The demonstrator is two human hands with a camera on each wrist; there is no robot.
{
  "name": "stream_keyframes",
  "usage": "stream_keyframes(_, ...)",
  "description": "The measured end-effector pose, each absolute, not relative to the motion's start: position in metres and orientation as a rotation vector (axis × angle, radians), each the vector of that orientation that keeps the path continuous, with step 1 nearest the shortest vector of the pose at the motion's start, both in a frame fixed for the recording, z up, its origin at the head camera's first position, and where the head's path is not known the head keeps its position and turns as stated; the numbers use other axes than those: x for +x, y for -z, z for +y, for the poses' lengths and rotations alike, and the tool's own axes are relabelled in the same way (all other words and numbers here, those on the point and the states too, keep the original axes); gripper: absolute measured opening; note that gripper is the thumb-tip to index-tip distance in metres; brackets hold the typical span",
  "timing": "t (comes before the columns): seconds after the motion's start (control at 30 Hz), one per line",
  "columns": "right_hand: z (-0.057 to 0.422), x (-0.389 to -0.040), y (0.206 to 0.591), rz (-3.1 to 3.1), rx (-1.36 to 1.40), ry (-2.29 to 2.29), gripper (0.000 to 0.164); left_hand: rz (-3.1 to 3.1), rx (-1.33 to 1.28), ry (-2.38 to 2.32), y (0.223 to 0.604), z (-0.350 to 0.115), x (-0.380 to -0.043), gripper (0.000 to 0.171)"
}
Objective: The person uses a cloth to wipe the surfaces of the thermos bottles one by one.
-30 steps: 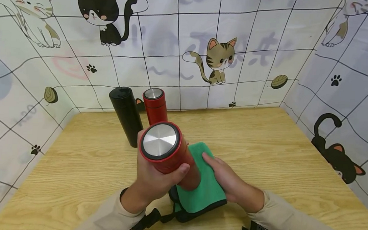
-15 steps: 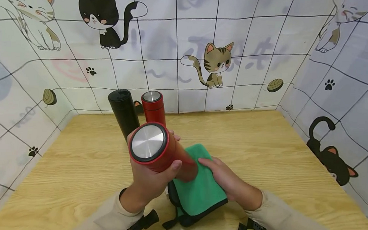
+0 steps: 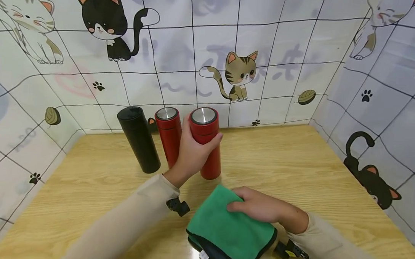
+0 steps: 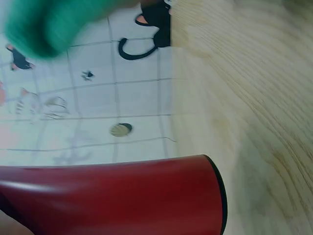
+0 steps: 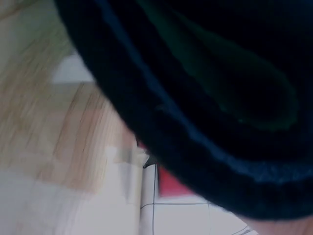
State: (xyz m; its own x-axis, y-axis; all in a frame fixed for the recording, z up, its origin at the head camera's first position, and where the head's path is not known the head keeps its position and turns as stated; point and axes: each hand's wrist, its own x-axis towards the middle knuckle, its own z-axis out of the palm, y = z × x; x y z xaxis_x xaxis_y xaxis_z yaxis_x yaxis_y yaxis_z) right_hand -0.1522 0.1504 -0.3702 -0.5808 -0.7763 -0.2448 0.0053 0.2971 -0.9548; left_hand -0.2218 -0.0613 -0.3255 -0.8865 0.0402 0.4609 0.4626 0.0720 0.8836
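Roughly, the held red bottle (image 3: 212, 160) stands just right of centre in the head view, in the upper half, with its steel cap uppermost and its base towards the wooden table (image 3: 278, 158). Long axis: near upright, the top leaning slightly to the left of the frame. The left hand (image 3: 194, 152) has its fingers wrapped round the upper body from the left side, thumb across the near face; palm against the bottle cannot be seen. The right hand (image 3: 259, 205), lower right of centre, pinches the folded green cloth (image 3: 228, 229), thumb laid on the upper face, other fingers largely hidden. Key relation: from the right hand the bottle lies up and to the left, apart from the cloth, whose top corner points up towards the bottle's base with bare wood between. Left hand is the nearer one, already on the bottle; the right has only the cloth. A second red bottle (image 3: 167, 137) stands immediately left of the held one, partly behind the left hand, and a black bottle (image 3: 139, 138) stands further left, so the three make a row; spacing at the bases of the two red ones is masked by the wrist. Left wrist view: the bottle crosses the lower part of the frame lengthwise, base end to the right, facing the wood; contact with the table cannot be told. Right wrist view: the cloth's dark folded edge covers the upper right, blurred, so finger placement there is unreadable
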Motion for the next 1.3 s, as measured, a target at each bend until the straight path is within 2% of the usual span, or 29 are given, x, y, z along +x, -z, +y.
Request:
stream_keyframes(0.3, 0.147, -0.144, 0.368, 1.828, -0.798, 1.313, 0.025, -2.163, -0.398, 1.923, 0.343, -0.042, -0.261, 0.078)
stream_keyframes(0.8, 0.146, -0.142, 0.366, 1.801, -0.79, 1.335, 0.027, -2.229, -0.317, 1.863, 0.351, -0.037, -0.282, 0.082)
stream_keyframes(0.97, 0.147, -0.142, 0.366, 1.81, -0.804, 1.334, 0.027, -2.284, -0.316, 1.835, 0.35, -0.035, -0.281, 0.083)
stream_keyframes(1.07, 0.147, -0.141, 0.366, 1.813, -0.812, 1.334, 0.026, -2.306, -0.331, 1.819, 0.35, -0.037, -0.277, 0.089)
stream_keyframes(1.2, 0.147, -0.141, 0.366, 1.812, -0.828, 1.331, 0.026, -2.364, -0.322, 1.782, 0.349, -0.047, -0.259, 0.102)
stream_keyframes(1.3, 0.147, -0.14, 0.364, 1.813, -0.84, 1.323, 0.027, -2.415, -0.297, 1.72, 0.349, -0.06, -0.238, 0.095)
